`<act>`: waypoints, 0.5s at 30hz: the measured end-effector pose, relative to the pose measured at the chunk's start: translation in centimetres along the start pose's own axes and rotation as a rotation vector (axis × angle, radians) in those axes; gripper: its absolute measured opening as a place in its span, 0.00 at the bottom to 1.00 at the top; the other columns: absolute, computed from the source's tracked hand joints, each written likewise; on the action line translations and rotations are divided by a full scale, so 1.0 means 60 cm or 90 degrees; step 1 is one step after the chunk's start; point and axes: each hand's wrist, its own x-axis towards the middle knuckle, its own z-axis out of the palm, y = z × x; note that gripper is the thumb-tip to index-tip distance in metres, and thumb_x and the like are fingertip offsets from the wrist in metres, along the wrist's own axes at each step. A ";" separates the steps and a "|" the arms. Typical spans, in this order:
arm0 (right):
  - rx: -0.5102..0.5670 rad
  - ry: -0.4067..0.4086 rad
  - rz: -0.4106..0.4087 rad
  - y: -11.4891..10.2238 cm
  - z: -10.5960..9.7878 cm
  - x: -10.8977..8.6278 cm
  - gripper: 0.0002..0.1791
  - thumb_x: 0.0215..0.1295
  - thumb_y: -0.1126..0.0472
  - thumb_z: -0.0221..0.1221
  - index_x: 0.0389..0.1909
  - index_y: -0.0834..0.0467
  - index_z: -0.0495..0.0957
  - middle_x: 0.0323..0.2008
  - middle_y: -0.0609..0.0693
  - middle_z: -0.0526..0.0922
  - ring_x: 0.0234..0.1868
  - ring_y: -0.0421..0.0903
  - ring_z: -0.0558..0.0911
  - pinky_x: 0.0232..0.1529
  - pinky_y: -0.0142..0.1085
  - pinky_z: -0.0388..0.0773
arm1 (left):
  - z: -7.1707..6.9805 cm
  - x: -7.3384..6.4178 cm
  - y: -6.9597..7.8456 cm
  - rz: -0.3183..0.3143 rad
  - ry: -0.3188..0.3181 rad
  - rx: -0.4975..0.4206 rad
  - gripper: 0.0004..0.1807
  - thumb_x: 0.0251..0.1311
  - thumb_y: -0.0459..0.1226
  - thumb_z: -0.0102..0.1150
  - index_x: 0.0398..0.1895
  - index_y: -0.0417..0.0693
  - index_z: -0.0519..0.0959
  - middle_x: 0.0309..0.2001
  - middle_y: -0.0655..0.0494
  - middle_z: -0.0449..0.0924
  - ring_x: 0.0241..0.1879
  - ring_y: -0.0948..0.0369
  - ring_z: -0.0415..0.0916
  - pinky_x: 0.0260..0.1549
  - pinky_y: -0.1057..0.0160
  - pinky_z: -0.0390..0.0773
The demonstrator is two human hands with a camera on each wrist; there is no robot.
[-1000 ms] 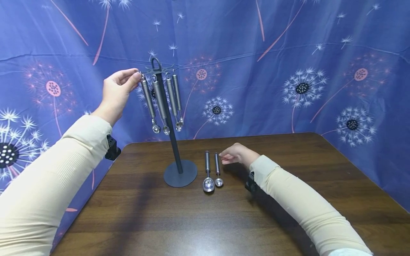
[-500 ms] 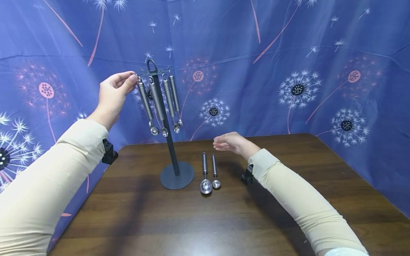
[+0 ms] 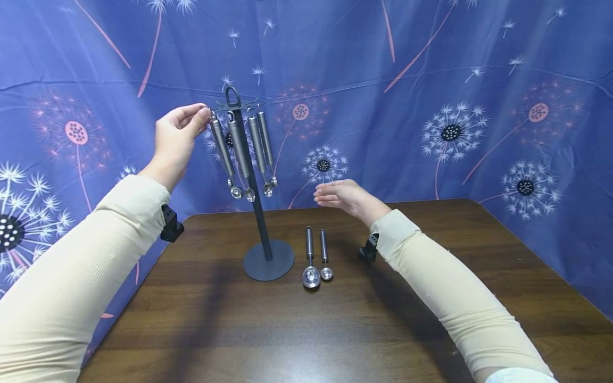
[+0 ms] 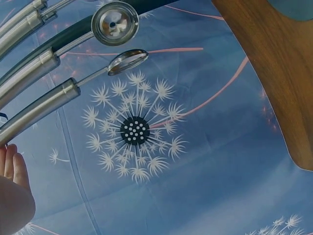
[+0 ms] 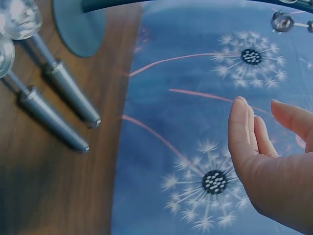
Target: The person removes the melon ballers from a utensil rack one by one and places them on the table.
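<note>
My left hand (image 3: 174,135) pinches the top end of a steel melon baller (image 3: 222,146), the leftmost tool at the hook ring of a dark metal stand (image 3: 261,223). In the left wrist view, fingers (image 4: 17,169) show at the lower left, while the handle's top end lies out of frame. Several similar long-handled tools hang beside it, bowls down. My right hand (image 3: 349,197) is raised over the table's back part, fingers extended, holding nothing. Below it lie a larger steel scoop (image 3: 310,260) and a smaller one (image 3: 325,252), side by side, handles pointing away.
The stand's round base (image 3: 251,266) rests on a dark brown wooden table (image 3: 306,330), left of the two lying scoops. A blue cloth (image 3: 383,133) with dandelion prints hangs behind and beside the table.
My right hand has risen from beside the smaller scoop's handle and moved slightly left. Both scoops stay on the table. My left hand stays at the hanging melon baller's top; the tools sway slightly.
</note>
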 end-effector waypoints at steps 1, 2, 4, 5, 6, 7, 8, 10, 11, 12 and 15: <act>0.000 -0.001 -0.003 -0.005 0.002 0.000 0.24 0.69 0.70 0.54 0.65 0.70 0.66 0.64 0.68 0.70 0.41 0.45 0.86 0.60 0.40 0.76 | -0.001 0.000 0.000 -0.001 0.000 0.000 0.18 0.59 0.35 0.66 0.50 0.34 0.78 0.33 0.63 0.83 0.38 0.69 0.80 0.51 0.73 0.77; 0.001 -0.001 -0.007 -0.010 0.004 -0.001 0.25 0.69 0.70 0.54 0.66 0.69 0.65 0.64 0.67 0.70 0.42 0.45 0.86 0.60 0.40 0.75 | -0.001 -0.001 0.000 0.000 0.000 0.000 0.19 0.59 0.35 0.66 0.50 0.34 0.78 0.33 0.63 0.83 0.38 0.69 0.80 0.50 0.73 0.77; 0.005 -0.002 -0.013 -0.019 0.007 -0.001 0.25 0.70 0.70 0.54 0.66 0.69 0.65 0.64 0.67 0.70 0.44 0.45 0.85 0.61 0.40 0.75 | -0.002 -0.001 0.000 0.000 -0.002 -0.002 0.20 0.59 0.35 0.66 0.52 0.32 0.77 0.33 0.63 0.83 0.38 0.68 0.80 0.51 0.73 0.77; 0.009 0.003 -0.015 -0.024 0.008 -0.002 0.25 0.69 0.70 0.54 0.66 0.68 0.66 0.64 0.66 0.70 0.45 0.46 0.85 0.61 0.40 0.75 | -0.002 -0.001 0.000 0.001 -0.002 -0.001 0.21 0.59 0.35 0.66 0.52 0.31 0.77 0.33 0.63 0.83 0.38 0.68 0.80 0.51 0.73 0.77; 0.013 0.004 -0.017 -0.028 0.009 -0.002 0.25 0.69 0.70 0.54 0.66 0.68 0.66 0.64 0.66 0.70 0.46 0.46 0.85 0.61 0.40 0.74 | -0.002 0.000 0.000 0.002 -0.002 -0.001 0.21 0.59 0.35 0.66 0.53 0.31 0.76 0.33 0.63 0.83 0.38 0.69 0.80 0.52 0.71 0.77; 0.019 0.005 -0.018 -0.031 0.009 -0.002 0.25 0.69 0.70 0.54 0.66 0.68 0.66 0.64 0.66 0.71 0.47 0.47 0.85 0.62 0.40 0.74 | -0.002 0.000 0.000 0.003 -0.001 0.000 0.22 0.59 0.35 0.66 0.53 0.30 0.76 0.33 0.63 0.83 0.38 0.69 0.80 0.54 0.70 0.77; 0.024 0.006 -0.019 -0.035 0.010 -0.002 0.25 0.69 0.70 0.54 0.67 0.68 0.65 0.64 0.66 0.71 0.49 0.48 0.84 0.62 0.40 0.74 | -0.002 0.000 0.000 0.004 -0.001 0.000 0.22 0.59 0.34 0.65 0.54 0.30 0.76 0.33 0.63 0.83 0.38 0.69 0.80 0.54 0.70 0.77; 0.029 0.009 -0.020 -0.041 0.012 -0.002 0.26 0.69 0.70 0.55 0.67 0.66 0.66 0.64 0.65 0.72 0.53 0.50 0.83 0.62 0.40 0.74 | -0.001 0.001 0.000 0.005 0.000 0.002 0.23 0.59 0.35 0.66 0.54 0.30 0.76 0.33 0.63 0.84 0.38 0.69 0.80 0.55 0.69 0.76; 0.029 0.009 -0.021 -0.044 0.013 -0.001 0.26 0.69 0.70 0.55 0.67 0.66 0.66 0.63 0.65 0.72 0.55 0.51 0.82 0.62 0.40 0.74 | -0.001 0.002 -0.001 0.005 0.001 0.004 0.22 0.59 0.35 0.66 0.54 0.30 0.76 0.34 0.63 0.84 0.38 0.69 0.80 0.55 0.69 0.76; 0.025 0.007 -0.022 -0.047 0.014 -0.001 0.26 0.69 0.70 0.55 0.67 0.65 0.65 0.63 0.64 0.72 0.57 0.52 0.80 0.62 0.39 0.74 | 0.000 0.002 -0.001 0.006 0.001 0.005 0.22 0.59 0.35 0.66 0.53 0.31 0.76 0.34 0.64 0.84 0.38 0.69 0.80 0.55 0.69 0.76; 0.019 0.005 -0.027 -0.056 0.022 0.000 0.27 0.69 0.69 0.56 0.68 0.63 0.65 0.63 0.62 0.74 0.61 0.53 0.77 0.61 0.39 0.75 | 0.000 0.004 -0.002 0.008 0.003 0.008 0.21 0.58 0.35 0.66 0.52 0.33 0.77 0.33 0.64 0.84 0.38 0.69 0.80 0.53 0.71 0.77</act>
